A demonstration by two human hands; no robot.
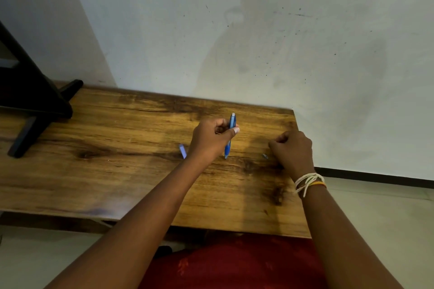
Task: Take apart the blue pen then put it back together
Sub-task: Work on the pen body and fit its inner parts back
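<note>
My left hand [211,138] grips the blue pen barrel [230,136] upright over the wooden table [117,148], thumb pressed on its side, lower end near the tabletop. A small pale blue pen part [182,151] lies on the table just left of that hand. My right hand [292,148] rests knuckles-up near the table's right edge, fingers curled; whether it holds anything is hidden. A tiny metallic piece [265,156] lies on the wood just left of my right hand.
A black stand [35,105] with splayed feet occupies the table's far left. The wall rises right behind the table. The table's right edge [298,138] runs just beside my right hand. A red garment [234,263] shows below the front edge.
</note>
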